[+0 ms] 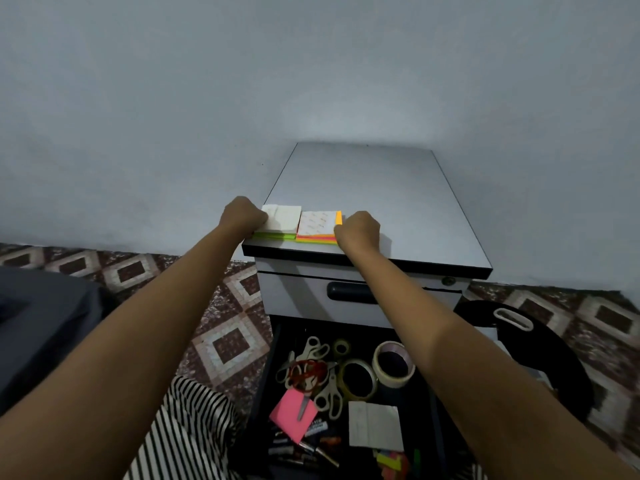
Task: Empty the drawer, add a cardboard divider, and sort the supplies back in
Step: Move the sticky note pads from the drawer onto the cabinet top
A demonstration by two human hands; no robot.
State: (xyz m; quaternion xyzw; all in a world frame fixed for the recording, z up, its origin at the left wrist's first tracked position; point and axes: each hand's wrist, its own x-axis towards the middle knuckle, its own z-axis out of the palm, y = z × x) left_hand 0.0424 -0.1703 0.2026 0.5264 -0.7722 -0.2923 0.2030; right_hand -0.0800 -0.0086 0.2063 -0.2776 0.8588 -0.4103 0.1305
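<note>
— Where are the hands?

— Both are up on the cabinet (381, 202), at the near left of its grey top. The left hand (242, 218) is curled on the left edge of the green pad (282, 221), a sticky-note block lying white backing up. The right hand (356, 232) is curled at the right edge of the orange pad (317, 226), a block with yellow and pink layers. The two pads lie side by side, edges nearly touching.

— Any writing on them?

— The orange pad's backing carries faint repeated print, too pale to read. The green pad's backing looks blank.

— And the drawer?

— The drawer (363, 332) stands pulled out below, nearer than the cabinet, with supplies in it. There are white-handled scissors (329, 393) under a tangle of red rubber bands (308, 372), a masking tape roll (394, 363), a clear tape roll (358, 379) and a small roll (341, 347) at the far end. A pink pad (292, 414) and a white pad (375, 426) lie nearer, then markers (304, 441) and coloured page flags (393, 460) at the near end.

— Labels on the markers?

— White lettering on dark barrels, too blurred to read.

— Anything else?

— The drawer above it is closed, showing a dark handle (349, 292). A black bag (540, 341) sits to the right on the patterned floor (228, 341).
</note>
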